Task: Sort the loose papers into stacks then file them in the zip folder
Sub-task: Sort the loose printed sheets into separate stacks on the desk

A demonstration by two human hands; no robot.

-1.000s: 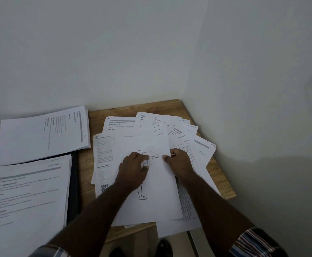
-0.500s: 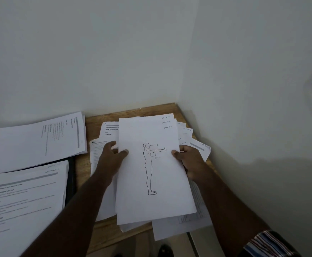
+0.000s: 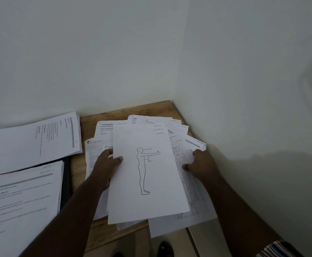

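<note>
the left hand (image 3: 107, 164) grips the left edge of a small sheaf of papers whose top sheet is the figure sheet (image 3: 147, 175), a white page with a line drawing of a standing person, arm stretched forward and "90°" beside it. the thumb lies on top of the page, the other fingers are hidden beneath. handwritten section labels show at the far right corners of the sheets under it. the sheaf sits over the loose papers (image 3: 181, 138), which are fanned across the right part of the wooden worktop (image 3: 88, 123), some overhanging its near edge.

the right hand (image 3: 201, 164) rests on the right side of the loose papers, just beside the sheaf's right edge, fingers bent and touching a sheet printed with a table; whether it pinches that sheet cannot be told. the two hands are apart, one on each side of the figure sheet.

to the left lie two sorted piles: the far stack (image 3: 34, 141), turned sideways, and the near stack (image 3: 19, 197), lying on a dark folder (image 3: 67, 182) whose edge shows along its right side. a striped sleeve (image 3: 275, 250) shows at the near right corner. dark shoes (image 3: 165, 247) show on the floor below the worktop's near edge.
</note>
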